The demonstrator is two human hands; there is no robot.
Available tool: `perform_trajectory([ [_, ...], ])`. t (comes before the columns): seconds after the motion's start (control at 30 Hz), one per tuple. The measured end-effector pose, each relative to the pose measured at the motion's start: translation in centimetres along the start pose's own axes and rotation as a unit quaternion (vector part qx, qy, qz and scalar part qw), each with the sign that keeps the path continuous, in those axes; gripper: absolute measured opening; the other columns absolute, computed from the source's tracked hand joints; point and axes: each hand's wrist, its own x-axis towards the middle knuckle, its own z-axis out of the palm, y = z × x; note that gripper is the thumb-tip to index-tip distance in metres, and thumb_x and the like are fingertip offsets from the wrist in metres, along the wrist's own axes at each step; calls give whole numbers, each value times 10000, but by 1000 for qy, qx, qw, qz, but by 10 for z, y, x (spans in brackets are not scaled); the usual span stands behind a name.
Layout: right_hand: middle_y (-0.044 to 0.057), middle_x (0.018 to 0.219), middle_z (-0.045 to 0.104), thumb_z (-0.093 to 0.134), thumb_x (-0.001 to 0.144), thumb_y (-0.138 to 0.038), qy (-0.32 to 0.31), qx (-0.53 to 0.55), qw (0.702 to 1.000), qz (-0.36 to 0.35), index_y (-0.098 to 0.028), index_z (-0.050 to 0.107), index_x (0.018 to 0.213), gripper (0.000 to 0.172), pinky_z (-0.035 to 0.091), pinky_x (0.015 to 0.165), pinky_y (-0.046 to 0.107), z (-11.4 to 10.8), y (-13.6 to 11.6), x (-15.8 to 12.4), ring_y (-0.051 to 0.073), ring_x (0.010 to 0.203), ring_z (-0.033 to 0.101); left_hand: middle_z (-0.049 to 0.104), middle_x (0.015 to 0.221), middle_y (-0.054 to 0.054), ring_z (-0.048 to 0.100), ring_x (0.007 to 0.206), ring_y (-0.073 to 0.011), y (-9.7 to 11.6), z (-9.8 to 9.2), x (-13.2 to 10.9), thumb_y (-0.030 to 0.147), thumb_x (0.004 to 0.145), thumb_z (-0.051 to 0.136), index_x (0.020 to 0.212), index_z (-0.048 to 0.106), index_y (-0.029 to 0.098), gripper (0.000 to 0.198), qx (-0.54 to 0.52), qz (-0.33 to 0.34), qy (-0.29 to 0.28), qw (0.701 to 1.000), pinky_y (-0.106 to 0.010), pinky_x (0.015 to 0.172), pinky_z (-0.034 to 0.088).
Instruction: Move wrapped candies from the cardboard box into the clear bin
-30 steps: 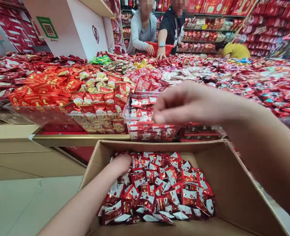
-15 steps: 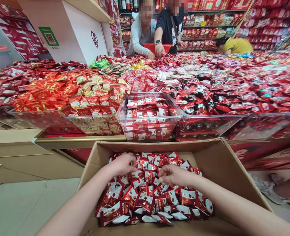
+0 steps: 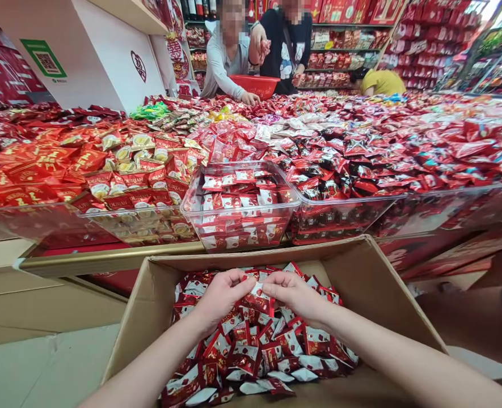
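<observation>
Over an open cardboard box (image 3: 374, 294) full of loose red-and-white candy packets (image 3: 242, 357), my two hands meet near the middle. My left hand (image 3: 223, 294) pinches the left edge of a red-and-white candy packet (image 3: 259, 297) between thumb and fingers. The same packet's upper right side is pinched by my right hand (image 3: 295, 292). Just beyond the box's far wall stands a clear plastic bin (image 3: 242, 212) with rows of matching packets laid in it.
Neighbouring bins hold durian packets (image 3: 135, 181), orange-red packets (image 3: 33, 170) and dark red packets (image 3: 340, 181). Across the display, two people work beside a red basket (image 3: 257, 85); one lifts a handful of packets. A person in yellow (image 3: 382, 82) bends at the back right.
My hands have come together and now grip one packet between them. The view has swung right. A person opposite has raised a hand with packets from the pile.
</observation>
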Motion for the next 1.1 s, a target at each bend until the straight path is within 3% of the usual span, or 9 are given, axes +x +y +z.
perform_trajectory([
  [0.2, -18, 669, 534, 614, 634, -369, 14, 53, 998, -13, -166, 525, 790, 271, 456, 534, 261, 8, -1, 0, 77, 523, 487, 565, 663, 2, 469, 578, -98, 1, 0, 1, 387, 668, 576, 753, 566, 133, 268, -78, -6, 32, 996, -212, 546, 369],
  [0.33, -10, 612, 547, 565, 674, -385, 25, -74, 996, -42, -168, 524, 729, 228, 454, 492, 260, 9, -10, -5, 108, 511, 511, 553, 613, 6, 470, 544, -91, 4, -6, -2, 424, 666, 565, 683, 555, 134, 291, -115, -8, 16, 993, -211, 530, 371],
  [0.4, 14, 643, 579, 516, 723, -363, 40, -194, 976, -94, -180, 551, 777, 194, 451, 506, 262, 9, -29, -18, 132, 554, 535, 556, 627, 7, 490, 557, -95, 5, -9, -3, 476, 718, 467, 700, 537, 152, 331, -134, -15, 0, 991, -214, 532, 374],
  [0.47, 33, 732, 612, 497, 749, -299, 71, -326, 922, -195, -207, 568, 852, 155, 450, 564, 262, 11, -61, -36, 146, 634, 555, 580, 680, 1, 519, 590, -100, 4, -12, -4, 483, 740, 420, 748, 519, 171, 328, -115, -27, -14, 993, -208, 524, 365],
  [0.57, 25, 857, 619, 514, 739, -208, 129, -465, 794, -370, -243, 559, 943, 211, 432, 655, 259, 22, -125, -52, 142, 737, 559, 607, 714, -9, 537, 589, -101, 3, -11, -4, 422, 689, 526, 752, 514, 161, 269, -49, -33, -32, 998, -204, 510, 347],
  [0.67, 8, 832, 620, 493, 749, -206, 179, -536, 695, -445, -210, 586, 913, 188, 412, 648, 241, 35, -180, -32, 118, 707, 553, 601, 666, -4, 515, 551, -97, 1, -6, -5, 385, 647, 575, 715, 527, 144, 256, -21, -27, -54, 998, -223, 524, 361],
  [0.77, 4, 734, 628, 504, 727, -199, 69, -636, 667, -381, -165, 626, 827, 161, 393, 624, 224, 43, -206, 13, 103, 650, 539, 576, 635, 15, 488, 536, -88, -3, -6, -5, 366, 643, 569, 720, 524, 145, 239, 2, -18, -49, 999, -230, 553, 369],
  [0.87, 10, 731, 638, 530, 690, -186, -41, -695, 653, -299, -155, 642, 801, 161, 378, 617, 216, 44, -209, 54, 99, 638, 532, 555, 621, 26, 467, 526, -83, -10, -10, -4, 354, 647, 550, 720, 523, 145, 223, 23, -7, -36, 999, -222, 541, 351],
  [1.1, 17, 692, 630, 528, 642, -162, -105, -742, 632, -196, -142, 638, 771, 171, 358, 552, 210, 50, -196, 79, 99, 591, 512, 508, 562, 47, 430, 519, -94, -16, -12, -4, 315, 639, 539, 705, 539, 146, 181, 63, 10, -33, 997, -217, 512, 318],
])
